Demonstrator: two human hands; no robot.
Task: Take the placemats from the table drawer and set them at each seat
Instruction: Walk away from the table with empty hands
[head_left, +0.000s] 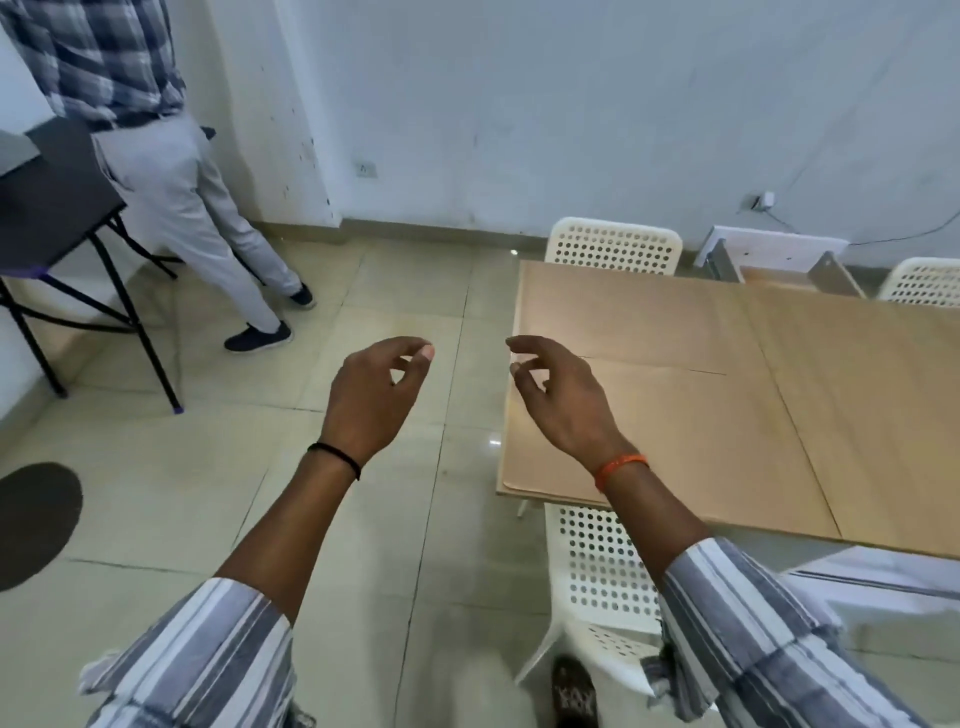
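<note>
A light wooden table (727, 395) fills the right side of the view, its near left corner just right of my hands. My left hand (374, 395) hovers over the floor tiles, left of the table, fingers loosely curled and holding nothing. My right hand (561, 395) hangs above the table's left edge, fingers relaxed, holding nothing. White perforated chairs stand at the seats: one at the far side (613, 247), one at the far right (924, 283), one at the near side (597, 582) under my right arm. No placemat or drawer shows.
Another person (171, 171) in a checked shirt and grey trousers stands at the back left beside a dark folding table (47, 202). A dark round mat (31, 525) lies on the floor at left. White boards (769, 249) lean by the wall behind the table.
</note>
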